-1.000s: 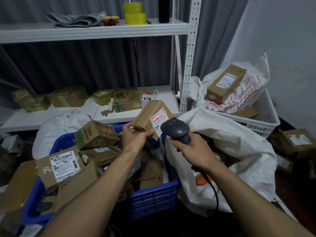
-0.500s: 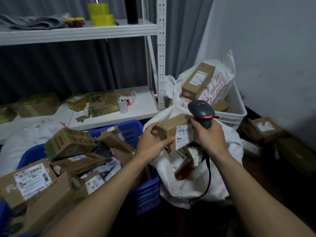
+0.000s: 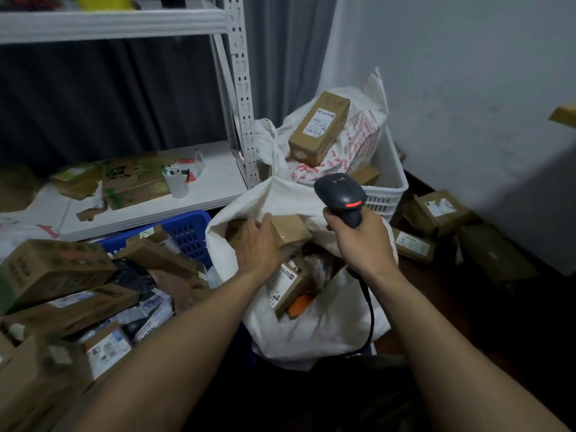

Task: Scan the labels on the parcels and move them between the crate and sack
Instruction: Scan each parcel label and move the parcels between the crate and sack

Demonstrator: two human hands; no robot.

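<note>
Holding the left hand (image 3: 258, 244) inside the open mouth of a white woven sack (image 3: 280, 196), fingers stretched rather than curled, and resting it on a plain brown cardboard parcel (image 3: 291, 230) lying on top of the sack's load, near the back rim. Gripping a dark grey handheld barcode scanner (image 3: 339, 191) with an orange-red strip in the right hand (image 3: 358, 241), fist wrapped tight round the handle, just above the sack's right rim, and trailing a black cable (image 3: 369, 307) down the sack's front. Working with a blue perforated plastic crate (image 3: 190, 229) just left of the sack, heaped with cardboard boxes (image 3: 56, 269). Facing a white slatted plastic basket (image 3: 388, 188) just behind the sack, carrying a printed white bag (image 3: 358, 141) and a long brown box (image 3: 318, 129) with a white label. Showing, deeper in the sack below the left hand, a smaller white-labelled carton (image 3: 290, 282). Having several labelled floor boxes (image 3: 436, 210) lying on the dark floor (image 3: 467, 307) right of the sack.
</note>
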